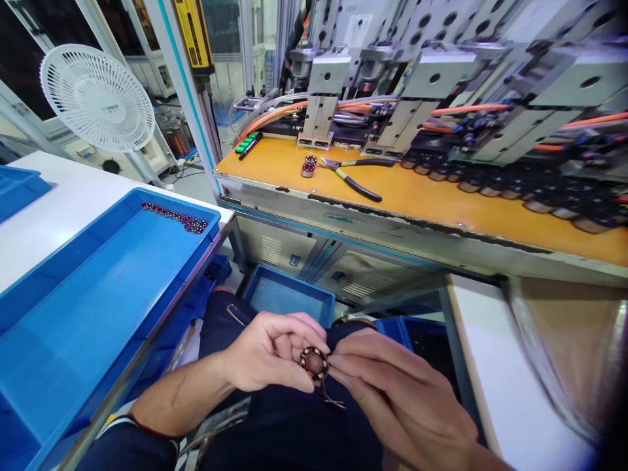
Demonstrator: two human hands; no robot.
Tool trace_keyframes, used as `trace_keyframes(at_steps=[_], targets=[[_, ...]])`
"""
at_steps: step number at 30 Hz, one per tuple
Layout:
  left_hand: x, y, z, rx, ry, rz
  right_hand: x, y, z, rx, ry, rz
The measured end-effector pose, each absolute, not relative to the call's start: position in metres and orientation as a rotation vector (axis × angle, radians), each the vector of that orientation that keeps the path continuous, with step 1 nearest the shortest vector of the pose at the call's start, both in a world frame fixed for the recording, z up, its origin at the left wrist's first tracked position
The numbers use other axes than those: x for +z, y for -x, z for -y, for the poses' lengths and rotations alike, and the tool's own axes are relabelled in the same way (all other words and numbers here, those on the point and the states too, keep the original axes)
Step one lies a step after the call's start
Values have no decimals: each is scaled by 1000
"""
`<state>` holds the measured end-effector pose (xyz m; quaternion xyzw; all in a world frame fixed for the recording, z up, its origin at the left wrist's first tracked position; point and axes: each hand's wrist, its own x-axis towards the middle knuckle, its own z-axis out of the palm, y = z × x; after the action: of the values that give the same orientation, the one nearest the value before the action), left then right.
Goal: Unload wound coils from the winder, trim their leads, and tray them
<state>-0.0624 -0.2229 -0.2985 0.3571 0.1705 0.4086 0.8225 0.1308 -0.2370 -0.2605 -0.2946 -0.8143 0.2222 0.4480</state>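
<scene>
A small ring-shaped motor stator (307, 354) with copper windings is held above my lap, its thin wire ends hanging down on the right. My left hand (267, 350) grips it between thumb and fingers. From the other side, the fingertips of my right hand (392, 383) are pinched together at the stator's right edge, beside the loose wires. Whether they grip a wire or the ring itself is hidden. On the orange bench top ahead lie two more stators (308, 170), with a pair of cutting pliers (350, 173) right beside them.
On the left, a blue tray (142, 314) has several stators (179, 217) in its far corner. Machine fixtures (417, 85) and a row of dark cylindrical parts (510, 186) line the bench. A white fan (98, 98) stands back left; another blue tray (289, 297) sits below.
</scene>
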Motion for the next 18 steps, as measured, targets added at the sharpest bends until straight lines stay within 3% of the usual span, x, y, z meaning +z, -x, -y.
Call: trace_keyframes(at_steps=[7, 18], targets=[[-294, 58, 224, 993, -877, -354, -281, -113, 246, 782, 878, 1693], [-299, 71, 224, 841, -1039, -543, -282, -120, 243, 395, 911, 1937]])
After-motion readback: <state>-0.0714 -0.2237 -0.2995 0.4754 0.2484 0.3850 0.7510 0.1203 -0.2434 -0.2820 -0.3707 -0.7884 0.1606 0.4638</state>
